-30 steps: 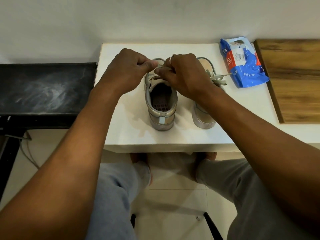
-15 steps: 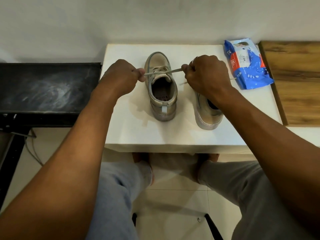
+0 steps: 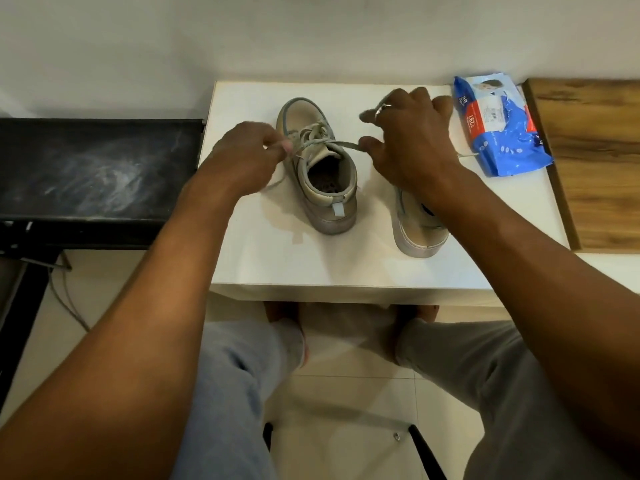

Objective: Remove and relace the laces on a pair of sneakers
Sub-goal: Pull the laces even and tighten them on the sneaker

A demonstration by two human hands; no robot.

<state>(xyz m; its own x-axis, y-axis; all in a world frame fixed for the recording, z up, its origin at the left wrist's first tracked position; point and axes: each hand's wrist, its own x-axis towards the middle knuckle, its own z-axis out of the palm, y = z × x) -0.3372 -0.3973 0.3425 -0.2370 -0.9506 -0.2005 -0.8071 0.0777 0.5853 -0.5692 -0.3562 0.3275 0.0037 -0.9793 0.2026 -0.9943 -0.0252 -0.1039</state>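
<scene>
two sneakers (image 3: 330,211) (image 3: 417,233), two hands (image 3: 242,157) (image 3: 412,140), one blue packet (image 3: 498,133)

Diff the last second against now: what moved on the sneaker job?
The left hand and right hand, bunched over the left sneaker, pulled apart, drawing the lace out across it. Left still pinches it; right's hold is unclear. That sneaker, the other sneaker and the blue pack stayed put.
</scene>
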